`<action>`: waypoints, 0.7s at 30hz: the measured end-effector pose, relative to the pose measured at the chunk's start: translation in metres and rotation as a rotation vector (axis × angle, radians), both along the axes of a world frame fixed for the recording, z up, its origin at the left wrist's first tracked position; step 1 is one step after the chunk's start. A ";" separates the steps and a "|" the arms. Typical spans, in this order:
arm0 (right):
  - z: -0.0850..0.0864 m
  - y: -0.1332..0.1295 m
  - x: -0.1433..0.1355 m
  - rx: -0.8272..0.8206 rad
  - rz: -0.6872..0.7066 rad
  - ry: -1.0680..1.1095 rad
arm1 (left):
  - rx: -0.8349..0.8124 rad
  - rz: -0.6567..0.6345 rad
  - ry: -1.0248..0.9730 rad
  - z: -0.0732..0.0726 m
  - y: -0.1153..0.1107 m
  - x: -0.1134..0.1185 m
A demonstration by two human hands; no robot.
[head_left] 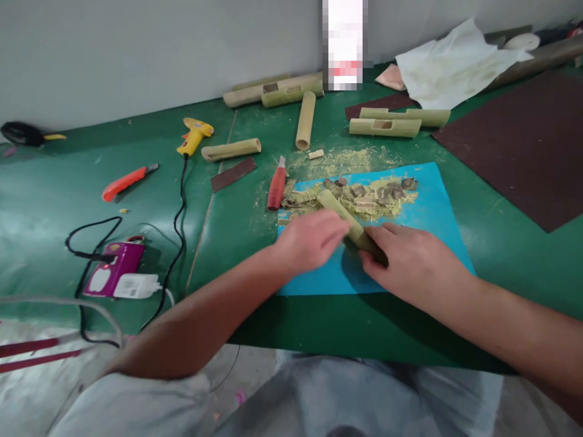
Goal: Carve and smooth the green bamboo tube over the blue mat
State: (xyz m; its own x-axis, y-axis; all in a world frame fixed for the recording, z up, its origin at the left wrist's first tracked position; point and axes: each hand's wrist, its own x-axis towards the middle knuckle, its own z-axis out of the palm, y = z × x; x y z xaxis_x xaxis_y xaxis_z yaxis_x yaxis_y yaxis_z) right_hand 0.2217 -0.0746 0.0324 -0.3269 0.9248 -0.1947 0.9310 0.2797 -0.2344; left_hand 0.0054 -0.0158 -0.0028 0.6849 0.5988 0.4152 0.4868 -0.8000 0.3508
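A pale green bamboo tube (336, 208) slants over the blue sheet (439, 218). My right hand (410, 258) grips its near end, thumb below and fingers on top. Beside the tube's middle is my left hand (314, 238), its fingers curled together at the tube's near-left side; whether they pinch anything is hidden. Bamboo shavings and dark scraps (364, 195) lie heaped behind the tube. A red-handled knife (277, 185) rests at the sheet's left edge, blade pointing away.
Cut bamboo tubes (385, 127) lie toward the back. On the left are a yellow glue gun (195, 136) with its cord, an orange cutter (125, 183) and a purple power box (116, 267). Brown sheet (523, 145) and white cloth (450, 64) occupy the right.
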 end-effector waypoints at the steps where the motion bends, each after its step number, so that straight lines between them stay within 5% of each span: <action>1: -0.001 0.000 0.000 0.017 -0.008 0.003 | 0.016 0.066 -0.030 -0.001 0.001 -0.001; 3: -0.002 0.000 0.001 0.039 -0.013 0.009 | 0.021 0.137 -0.049 -0.001 0.002 -0.002; 7: -0.005 -0.001 0.002 0.048 0.008 0.037 | -0.022 -0.042 0.044 -0.002 0.001 -0.001; 11: -0.005 -0.001 0.002 0.056 -0.008 0.027 | 0.010 0.128 -0.061 -0.002 0.004 -0.001; 15: -0.003 0.000 0.000 0.019 0.012 0.020 | -0.015 -0.020 0.035 0.001 0.004 -0.002; 19: -0.001 -0.001 -0.001 0.032 -0.002 0.007 | 0.023 0.131 -0.091 0.000 0.006 -0.004; 21: 0.000 -0.001 -0.001 0.020 0.007 0.002 | 0.008 0.068 -0.058 0.000 0.005 -0.003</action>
